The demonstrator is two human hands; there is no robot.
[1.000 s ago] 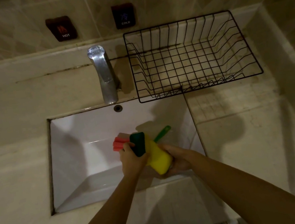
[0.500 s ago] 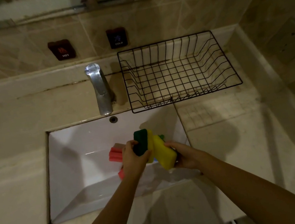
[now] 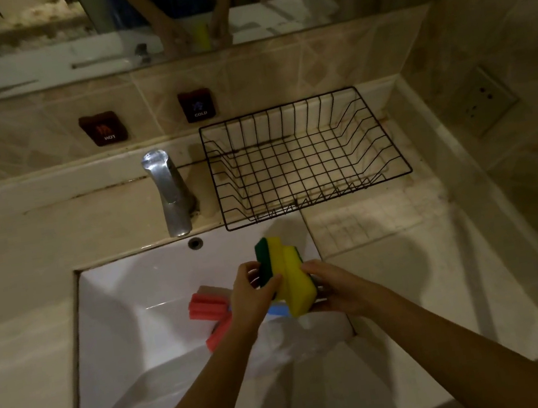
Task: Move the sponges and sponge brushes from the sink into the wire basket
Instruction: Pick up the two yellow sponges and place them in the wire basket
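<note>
Two yellow sponges [image 3: 294, 276] with dark green scouring pads are held together above the right half of the sink [image 3: 132, 326], pressed side by side and standing roughly on edge. The left hand [image 3: 252, 298] grips the left sponge, thumb on the near side and fingers curled round the green pad; the right hand [image 3: 335, 289] cups the right sponge from its outer side, fingers wrapped round it. Below them in the white, smooth, rectangular basin lie red ribbed foam pieces [image 3: 207, 306], one near the middle and another [image 3: 218, 336] closer to the near edge, partly hidden by the left wrist, with a light blue piece [image 3: 278, 309] showing just under the sponges.

The wire basket [image 3: 306, 160] sits on the counter [image 3: 389, 256] at the far right corner, beyond the sink's far right edge, against the tiled wall; it is black, rectangular, open grid, with nothing visible inside. A chrome tap [image 3: 169, 193] stands just left of the basket at the far edge of the sink, above a round overflow hole [image 3: 194, 243]. On the beige tiles sit two dark labels, HOT [image 3: 104, 128] and COLD [image 3: 197, 105]. The counter is pale stone, stained near the basket. A mirror [image 3: 165, 17] above reflects the hands, and a socket plate [image 3: 484, 101] is on the right wall
</note>
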